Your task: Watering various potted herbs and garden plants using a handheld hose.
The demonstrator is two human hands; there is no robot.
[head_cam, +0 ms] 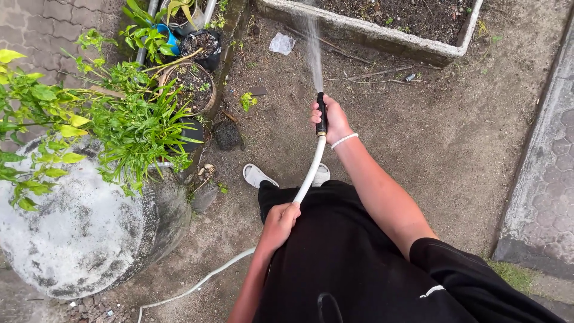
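The right hand [332,121] is clamped on the black nozzle [321,113] to aim its water jet [313,51] at the long concrete planter [382,37], while the left hand [279,222] is closed around the white flexible hose [310,173] lower down, supporting its slack.

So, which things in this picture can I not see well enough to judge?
- Where the water lands: the spray leaves the head view at the top edge, over the concrete planter.
- The far end of the white hose: cut off by the bottom edge.
- The right hand covers most of the black nozzle, so any control on it is hidden.
- The left hand: its fingers wrap under the hose.
- The small grey object on the soil: too small.
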